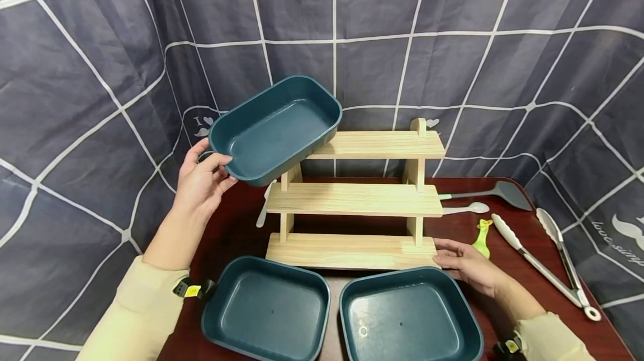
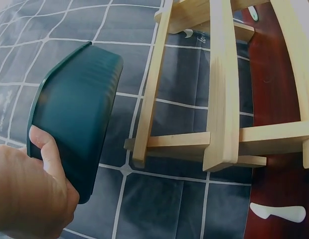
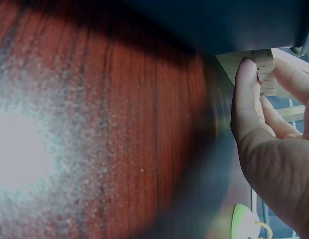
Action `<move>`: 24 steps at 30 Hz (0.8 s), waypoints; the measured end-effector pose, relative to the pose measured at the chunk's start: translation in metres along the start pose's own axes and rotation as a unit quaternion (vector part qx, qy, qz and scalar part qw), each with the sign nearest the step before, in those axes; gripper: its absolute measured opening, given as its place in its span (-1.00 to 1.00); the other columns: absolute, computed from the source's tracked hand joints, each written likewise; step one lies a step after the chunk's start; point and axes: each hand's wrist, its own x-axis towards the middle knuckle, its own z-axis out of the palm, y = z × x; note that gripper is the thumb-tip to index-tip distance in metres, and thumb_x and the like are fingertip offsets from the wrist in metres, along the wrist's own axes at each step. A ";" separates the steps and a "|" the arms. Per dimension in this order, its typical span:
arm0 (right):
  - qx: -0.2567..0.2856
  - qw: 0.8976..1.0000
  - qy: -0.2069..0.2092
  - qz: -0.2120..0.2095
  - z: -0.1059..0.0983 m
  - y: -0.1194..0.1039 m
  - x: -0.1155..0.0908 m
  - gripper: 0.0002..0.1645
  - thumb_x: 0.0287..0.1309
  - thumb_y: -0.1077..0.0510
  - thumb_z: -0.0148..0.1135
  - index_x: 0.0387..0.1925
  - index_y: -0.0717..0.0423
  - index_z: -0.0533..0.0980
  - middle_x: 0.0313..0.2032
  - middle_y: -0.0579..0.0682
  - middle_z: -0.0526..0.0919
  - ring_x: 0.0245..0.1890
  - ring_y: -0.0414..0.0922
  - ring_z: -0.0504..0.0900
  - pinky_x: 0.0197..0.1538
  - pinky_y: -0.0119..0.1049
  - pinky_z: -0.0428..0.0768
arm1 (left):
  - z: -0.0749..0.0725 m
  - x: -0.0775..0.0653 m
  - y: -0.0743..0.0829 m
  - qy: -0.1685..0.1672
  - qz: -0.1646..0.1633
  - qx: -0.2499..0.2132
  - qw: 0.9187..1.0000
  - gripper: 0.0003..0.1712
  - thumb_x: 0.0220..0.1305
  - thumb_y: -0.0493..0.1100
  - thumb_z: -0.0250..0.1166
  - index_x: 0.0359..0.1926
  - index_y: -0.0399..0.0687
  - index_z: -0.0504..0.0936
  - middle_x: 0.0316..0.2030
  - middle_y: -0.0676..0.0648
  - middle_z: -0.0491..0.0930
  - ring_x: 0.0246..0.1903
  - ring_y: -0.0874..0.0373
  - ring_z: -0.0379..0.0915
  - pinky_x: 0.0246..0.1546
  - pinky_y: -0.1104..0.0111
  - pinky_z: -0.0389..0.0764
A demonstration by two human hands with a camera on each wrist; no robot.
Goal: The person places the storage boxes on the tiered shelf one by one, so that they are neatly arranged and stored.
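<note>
My left hand pinches the near left corner of a dark teal plastic bin, thumb over the rim. The bin is tilted and raised beside the top board's left part, overlapping it in the head view. In the left wrist view, the bin's underside faces the three-tier wooden rack. At the rack's lower right, my right hand grips the end of the bottom board. The right wrist view has its thumb and fingers either side of the wood.
Two more teal bins, a left one and a right one, sit before the rack. To the right lie a grey spatula, a white spoon, a green bird-shaped item and tongs. A white utensil lies left.
</note>
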 end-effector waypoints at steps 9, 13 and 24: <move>-0.002 1.000 0.003 -0.001 0.002 -0.002 -0.001 -0.09 0.52 0.12 0.19 0.58 0.42 -0.07 0.14 0.10 0.61 0.06 -0.06 0.68 0.09 -0.09 0.69 | 0.019 0.024 -0.008 -0.013 -0.005 0.035 0.999 -0.33 0.31 -0.54 0.20 0.30 0.10 0.33 -0.20 -0.11 0.36 -0.53 0.20 0.30 -0.57 0.44 0.57; 0.000 1.000 0.003 -0.002 0.001 -0.002 -0.001 -0.10 0.52 0.13 0.19 0.57 0.43 -0.06 0.15 0.12 0.62 0.06 -0.07 0.68 0.08 -0.09 0.69 | 0.026 0.034 -0.010 -0.036 -0.012 0.049 0.998 -0.33 0.31 -0.54 0.19 0.31 0.09 0.33 -0.18 -0.10 0.33 -0.54 0.24 0.30 -0.57 0.45 0.55; 0.007 1.000 0.004 -0.004 0.001 -0.001 -0.002 -0.08 0.51 0.14 0.20 0.57 0.45 -0.07 0.14 0.11 0.62 0.06 -0.07 0.68 0.08 -0.10 0.69 | 0.051 0.055 -0.014 -0.102 -0.039 0.083 0.991 -0.29 0.33 -0.50 0.20 0.44 0.02 0.34 -0.29 -0.08 0.42 -0.59 0.24 0.42 -0.55 0.44 0.59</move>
